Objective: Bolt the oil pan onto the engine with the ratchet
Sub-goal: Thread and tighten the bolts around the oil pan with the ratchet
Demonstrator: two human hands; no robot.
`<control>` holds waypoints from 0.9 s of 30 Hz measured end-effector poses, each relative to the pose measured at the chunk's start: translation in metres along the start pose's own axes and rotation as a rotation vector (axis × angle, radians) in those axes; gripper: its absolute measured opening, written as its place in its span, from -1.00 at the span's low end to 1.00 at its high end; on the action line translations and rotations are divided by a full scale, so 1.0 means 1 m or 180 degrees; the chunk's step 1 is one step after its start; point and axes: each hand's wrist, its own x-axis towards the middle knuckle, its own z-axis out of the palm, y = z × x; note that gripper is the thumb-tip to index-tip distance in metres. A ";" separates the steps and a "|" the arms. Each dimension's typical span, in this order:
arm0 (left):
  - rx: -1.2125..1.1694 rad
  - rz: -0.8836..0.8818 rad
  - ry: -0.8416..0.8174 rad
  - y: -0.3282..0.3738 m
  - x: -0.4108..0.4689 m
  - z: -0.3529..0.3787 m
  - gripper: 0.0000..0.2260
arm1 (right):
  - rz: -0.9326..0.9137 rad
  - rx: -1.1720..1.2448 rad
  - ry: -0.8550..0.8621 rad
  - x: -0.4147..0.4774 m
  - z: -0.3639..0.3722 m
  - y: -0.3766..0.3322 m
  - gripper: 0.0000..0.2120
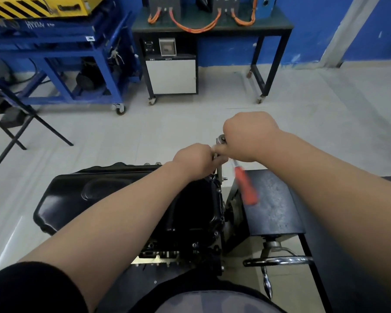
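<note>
Right hand is curling tight round the orange-handled steel ratchet near its head; the handle is blurred, likely mid-swing. Left hand is pinching the shaft below, probably steadying the socket at the far right edge of the glossy black stamped-metal oil pan, which is sitting atop the dark engine.

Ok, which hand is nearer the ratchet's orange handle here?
Right. The right hand grips the ratchet just above the orange handle, which sticks out below it. The left hand sits to the handle's left, curled round the metal shaft.
</note>
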 end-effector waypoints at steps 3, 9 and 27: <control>-0.0307 -0.0107 0.0038 0.002 0.000 0.001 -0.75 | 0.0339 0.0236 -0.0220 -0.003 0.004 -0.006 -0.52; 0.0399 0.0017 0.0137 0.006 0.004 0.006 -0.66 | -0.0584 0.0270 -0.0037 0.001 0.002 0.004 -0.88; 0.0148 -0.0043 0.0169 0.002 -0.002 0.000 -0.67 | -0.0181 0.0286 -0.0022 0.001 0.000 -0.012 -0.72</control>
